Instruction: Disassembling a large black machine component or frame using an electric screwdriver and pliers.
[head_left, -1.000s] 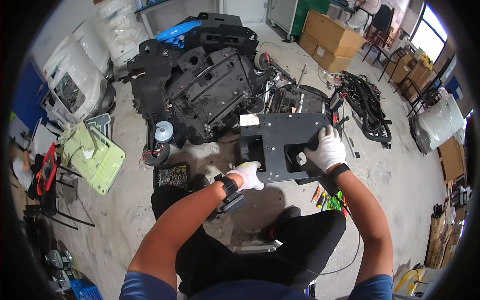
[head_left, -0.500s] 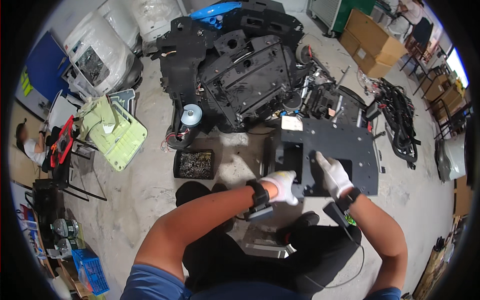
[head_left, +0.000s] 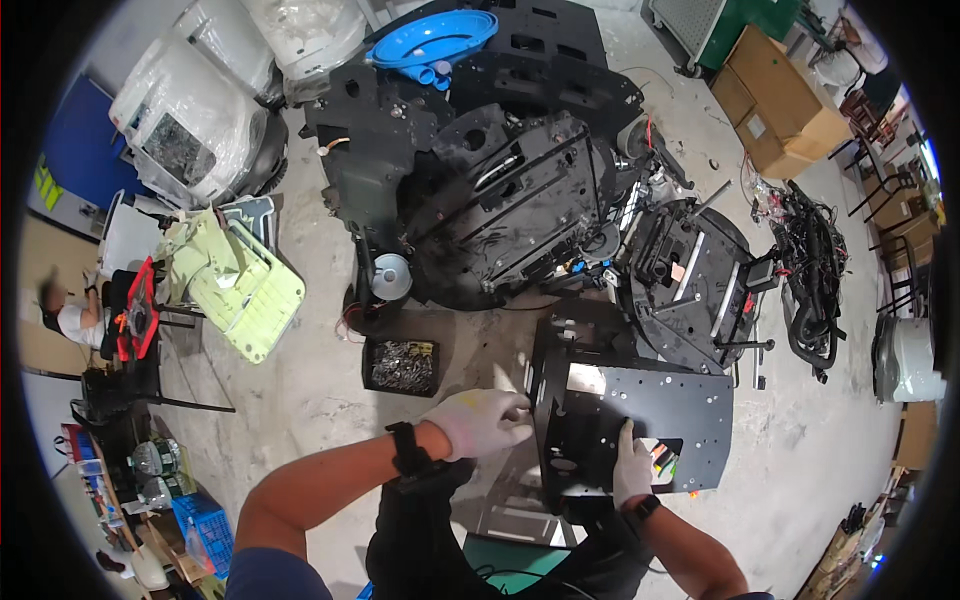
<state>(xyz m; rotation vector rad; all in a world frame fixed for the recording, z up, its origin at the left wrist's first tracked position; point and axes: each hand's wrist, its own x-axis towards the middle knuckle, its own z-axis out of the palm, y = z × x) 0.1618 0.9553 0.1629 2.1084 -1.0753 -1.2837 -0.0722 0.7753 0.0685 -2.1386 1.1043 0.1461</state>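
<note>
A black metal panel (head_left: 690, 410) with bolt holes and cut-outs sits in front of me, right of centre, tipped up on its black boxy frame (head_left: 590, 335). My right hand (head_left: 632, 468), in a white glove, grips it at the cut-out; one finger stretches over its face and the other fingers are partly hidden. My left hand (head_left: 478, 422), gloved too, is beside the panel's left edge with its fingers curled together. Whatever those fingers hold, if anything, I cannot make out. A black tray of screws (head_left: 400, 367) lies on the floor beyond my left hand.
Large black plates and mouldings (head_left: 510, 210) are heaped ahead, topped by a blue basin (head_left: 435, 42). A wheeled black base (head_left: 690, 275) and a cable bundle (head_left: 808, 265) lie to the right. Pale green panels (head_left: 245, 285) lean at left. Cardboard boxes (head_left: 775, 100) stand far right.
The black panel has tipped up and come nearer to me, with my right hand on it. My left hand has moved left, off its near edge. The pale label on its far corner no longer shows.
</note>
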